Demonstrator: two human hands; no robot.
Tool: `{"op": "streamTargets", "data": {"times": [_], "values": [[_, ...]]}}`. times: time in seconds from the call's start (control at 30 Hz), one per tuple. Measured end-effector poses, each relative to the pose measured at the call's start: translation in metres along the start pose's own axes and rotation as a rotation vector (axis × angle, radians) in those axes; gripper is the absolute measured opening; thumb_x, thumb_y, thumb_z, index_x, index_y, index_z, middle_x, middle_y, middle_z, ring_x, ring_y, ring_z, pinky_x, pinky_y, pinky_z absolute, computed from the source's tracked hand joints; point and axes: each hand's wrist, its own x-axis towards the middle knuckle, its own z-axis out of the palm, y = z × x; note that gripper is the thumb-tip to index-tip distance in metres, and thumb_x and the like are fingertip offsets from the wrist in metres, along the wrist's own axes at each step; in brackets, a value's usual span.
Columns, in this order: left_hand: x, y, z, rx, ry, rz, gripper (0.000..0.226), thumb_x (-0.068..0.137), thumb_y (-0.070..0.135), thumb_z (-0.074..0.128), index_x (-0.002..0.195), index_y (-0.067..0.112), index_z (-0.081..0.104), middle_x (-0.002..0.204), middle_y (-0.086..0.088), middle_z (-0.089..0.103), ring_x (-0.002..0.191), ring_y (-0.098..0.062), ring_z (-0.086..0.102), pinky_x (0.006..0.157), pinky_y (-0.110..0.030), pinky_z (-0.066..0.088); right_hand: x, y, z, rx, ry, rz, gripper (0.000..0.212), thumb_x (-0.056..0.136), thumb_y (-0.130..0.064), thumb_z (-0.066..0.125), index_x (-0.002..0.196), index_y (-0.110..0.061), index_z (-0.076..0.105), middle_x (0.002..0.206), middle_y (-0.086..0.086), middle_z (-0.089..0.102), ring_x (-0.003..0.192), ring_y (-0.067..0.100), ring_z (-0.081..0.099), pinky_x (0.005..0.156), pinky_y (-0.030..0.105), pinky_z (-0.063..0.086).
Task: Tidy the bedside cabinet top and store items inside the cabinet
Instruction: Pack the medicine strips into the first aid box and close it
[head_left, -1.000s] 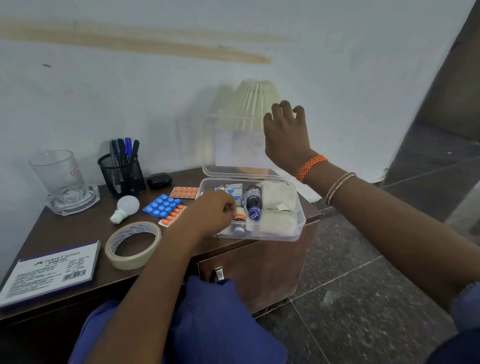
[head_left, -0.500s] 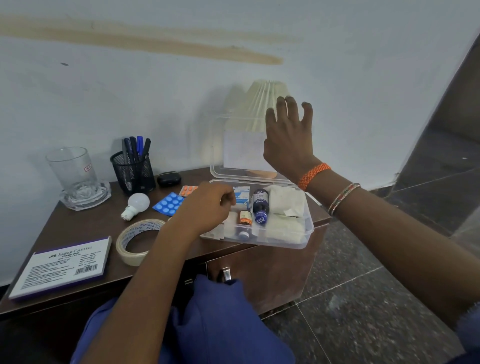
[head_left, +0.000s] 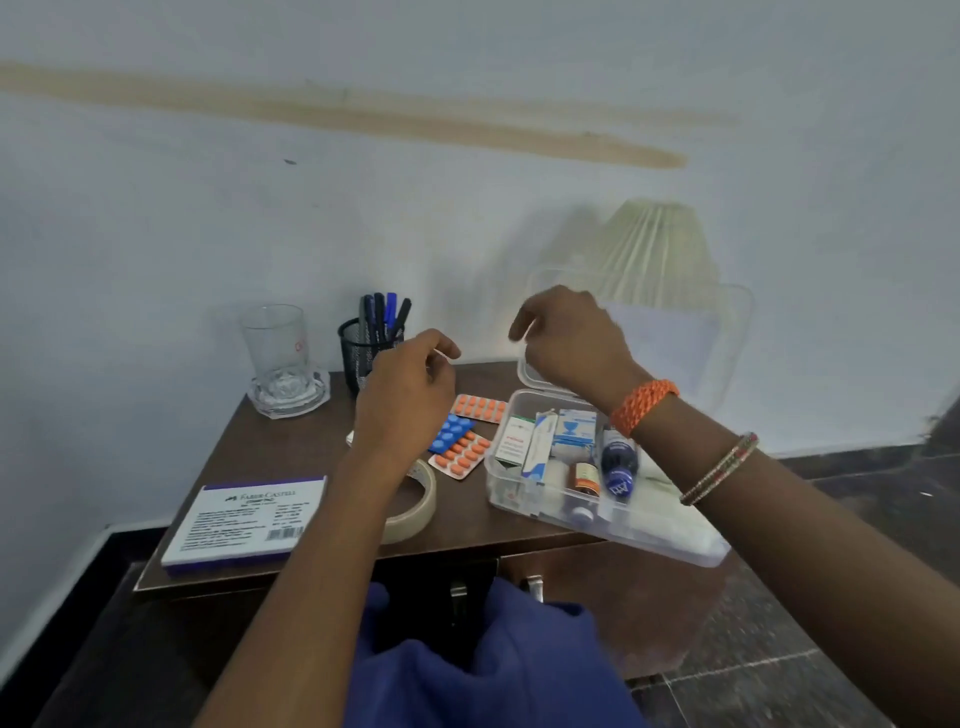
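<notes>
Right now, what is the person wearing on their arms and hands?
The right hand has a chunky orange braided band at the wrist and a thin beaded bracelet further up the forearm. The left hand and its forearm are bare. No sleeves or gloves show.

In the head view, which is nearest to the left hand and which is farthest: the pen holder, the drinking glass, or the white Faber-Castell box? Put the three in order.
Measured from the left hand:
1. Pen holder, just behind the hand, at the back of the cabinet top.
2. Drinking glass, further left, in the back left corner.
3. Faber-Castell box, at the front left edge.
</notes>
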Motion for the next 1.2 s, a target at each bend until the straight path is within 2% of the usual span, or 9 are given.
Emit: {"op": "streamTargets", "data": {"times": [0.1,0.2,0.3,0.43,0.6,0.7,0.97,1.07,1.2], "values": [[-0.003,-0.008,-0.011,0.084,0.072,-0.036,0.018,0.091,0.017,0.047,0.100,0.025,0.061,0.088,-0.001,0.068,0.078,-0.019,0.063,0.072,-0.037,0.053,0.017,-0.011,0.025,0.203,-0.258,0.025,0.024,0.079,0.000,0.058,0.094,-0.009,0.075,0.101,0.014,0.070,0.082,0.018,0.061,0.078,0.029,0.052],[-0.003,-0.025,-0.020,0.367,-0.029,-0.077,0.022,0.091,0.018,0.044,0.106,0.024,0.059,0.102,-0.005,0.066,0.092,-0.025,0.061,0.072,-0.034,0.046,0.027,-0.020,0.058,0.206,-0.375,0.014,0.024,0.083,0.002,0.057,0.100,-0.003,0.073,0.107,0.013,0.069,0.088,0.018,0.060,0.075,0.024,0.046],[0.000,-0.036,-0.025,0.496,-0.072,-0.111,0.025,0.092,0.017,0.042,0.110,0.022,0.058,0.108,-0.009,0.062,0.099,-0.028,0.059,0.074,-0.034,0.043,0.038,-0.021,0.092,0.136,-0.433,-0.008,0.025,0.084,0.000,0.056,0.105,0.000,0.070,0.110,0.017,0.068,0.102,0.027,0.063,0.081,0.027,0.049],[0.006,-0.043,-0.023,0.553,-0.096,-0.110,0.023,0.092,0.018,0.044,0.110,0.020,0.058,0.107,-0.009,0.062,0.099,-0.027,0.058,0.070,-0.033,0.038,0.051,-0.020,0.118,0.024,-0.464,-0.049,0.027,0.087,-0.004,0.055,0.112,0.002,0.065,0.112,0.022,0.066,0.101,0.032,0.063,0.088,0.037,0.054],[0.010,-0.051,-0.016,0.566,-0.161,-0.099,0.021,0.089,0.018,0.047,0.107,0.019,0.058,0.109,-0.009,0.062,0.101,-0.030,0.059,0.073,-0.035,0.040,0.059,-0.022,0.132,-0.180,-0.561,-0.143,0.036,0.082,-0.011,0.067,0.116,-0.001,0.060,0.115,0.018,0.063,0.103,0.031,0.061,0.077,0.032,0.046],[0.010,-0.047,-0.007,0.576,-0.188,-0.079,0.020,0.091,0.020,0.046,0.108,0.019,0.057,0.110,-0.010,0.061,0.103,-0.031,0.058,0.078,-0.037,0.042,0.060,-0.022,0.140,-0.275,-0.634,-0.150,0.041,0.079,-0.020,0.072,0.115,-0.005,0.059,0.103,0.015,0.060,0.089,0.028,0.057,0.075,0.034,0.045],[0.013,-0.040,0.012,0.603,-0.248,-0.038,0.027,0.092,0.021,0.051,0.119,0.017,0.048,0.116,-0.009,0.058,0.107,-0.030,0.056,0.072,-0.036,0.035,0.062,-0.017,0.152,-0.266,-0.574,-0.144,0.040,0.083,-0.023,0.068,0.116,-0.004,0.055,0.120,0.015,0.060,0.111,0.033,0.055,0.091,0.038,0.044],[0.013,-0.035,0.016,0.585,-0.288,-0.042,0.037,0.092,0.022,0.053,0.128,0.018,0.043,0.121,-0.008,0.055,0.111,-0.027,0.053,0.075,-0.035,0.036,0.059,-0.013,0.155,-0.253,-0.541,-0.146,0.052,0.085,-0.023,0.064,0.131,-0.012,0.043,0.133,0.011,0.052,0.126,0.033,0.044,0.105,0.050,0.029],[0.011,-0.036,0.014,0.585,-0.291,-0.058,0.039,0.091,0.021,0.054,0.128,0.017,0.042,0.121,-0.009,0.054,0.111,-0.028,0.053,0.079,-0.038,0.041,0.060,-0.014,0.152,-0.227,-0.586,-0.149,0.057,0.085,-0.023,0.064,0.135,-0.016,0.037,0.139,0.009,0.047,0.132,0.033,0.034,0.108,0.054,0.020]]}}
